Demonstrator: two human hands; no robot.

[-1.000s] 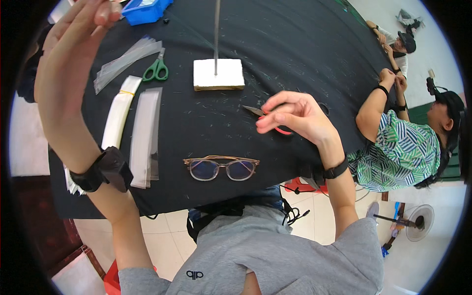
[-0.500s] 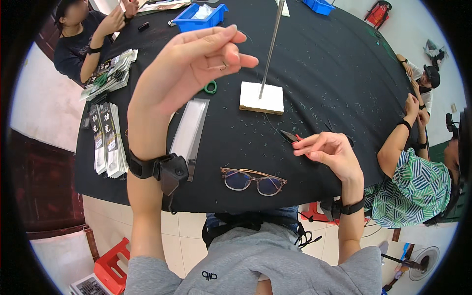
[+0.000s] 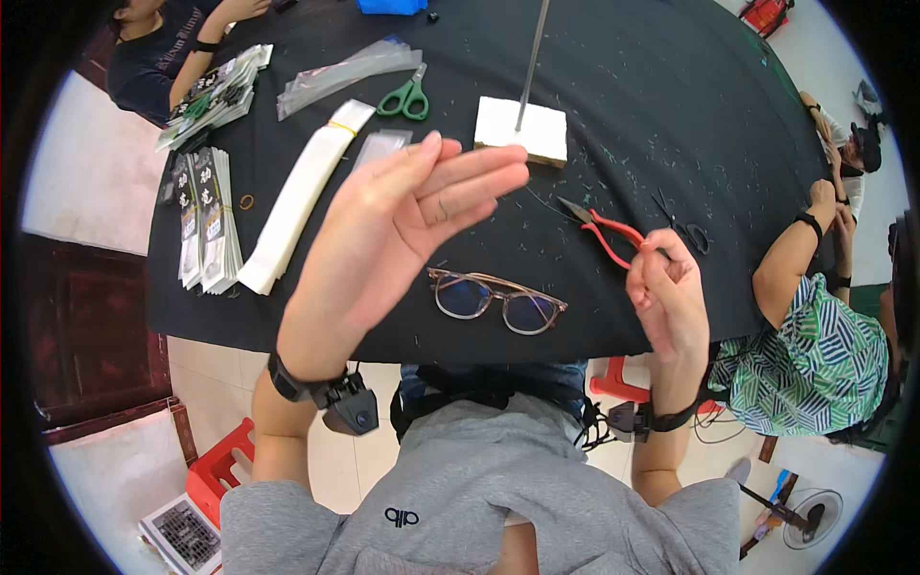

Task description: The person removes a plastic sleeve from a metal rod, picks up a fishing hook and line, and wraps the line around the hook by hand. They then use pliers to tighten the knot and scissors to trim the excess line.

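My left hand (image 3: 402, 206) is raised over the table's middle, palm turned to the right. Three fingers are stretched out while the thumb and index finger press together; whatever they pinch is too fine to see. A thin ring (image 3: 441, 209) seems to sit on one finger. My right hand (image 3: 669, 287) is closed in a pinch near the handle ends of red-handled pliers (image 3: 613, 235), which lie on the black cloth. I cannot make out anything between its fingers. Eyeglasses (image 3: 496, 299) lie between the hands, near the front edge. A metal rod (image 3: 532, 67) stands in a white block (image 3: 537, 127).
Green-handled scissors (image 3: 404, 100), clear plastic sleeves (image 3: 345, 75), a banded white bundle (image 3: 307, 196) and printed packets (image 3: 207, 220) lie left. Black scissors (image 3: 692, 232) lie beyond my right hand. Thread clippings are scattered about. Other people sit at left and right.
My left hand has come down toward me and slightly right, its outer fingers straighter. My right hand has drawn back and right, uncovering the pliers. The view has tilted.
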